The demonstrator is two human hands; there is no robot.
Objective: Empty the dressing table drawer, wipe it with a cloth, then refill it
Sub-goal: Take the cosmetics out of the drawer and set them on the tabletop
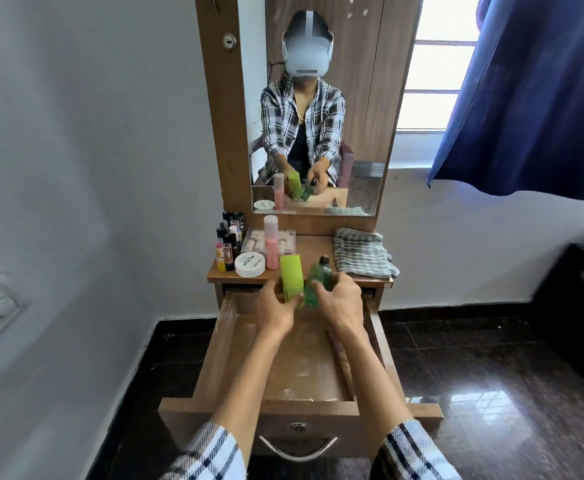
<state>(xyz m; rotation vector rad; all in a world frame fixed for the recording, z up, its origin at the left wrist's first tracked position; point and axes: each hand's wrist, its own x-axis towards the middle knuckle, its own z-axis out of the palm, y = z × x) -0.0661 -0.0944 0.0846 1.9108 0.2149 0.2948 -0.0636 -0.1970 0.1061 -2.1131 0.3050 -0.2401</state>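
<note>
The wooden drawer (pixel 214 362) is pulled far out below me, its bare floor streaked with pale dust. A brown comb-like item (pixel 341 355) lies along its right wall. My left hand (pixel 276 308) grips a light green tube (pixel 290 277), held upright over the back of the drawer. My right hand (pixel 341 303) holds a dark green bottle (pixel 315 284) with a black cap, tilted against the tube. A checked cloth (pixel 361 251) lies folded on the right side of the tabletop (pixel 313 249).
On the tabletop's left stand several small nail-polish bottles (pixel 230 239), a white round jar (pixel 249 264), a pink bottle (pixel 271 242) and a flat palette. A mirror (pixel 360 98) rises behind. A blue curtain (pixel 533 95) hangs right; a dark cabinet (pixel 574 306) stands far right.
</note>
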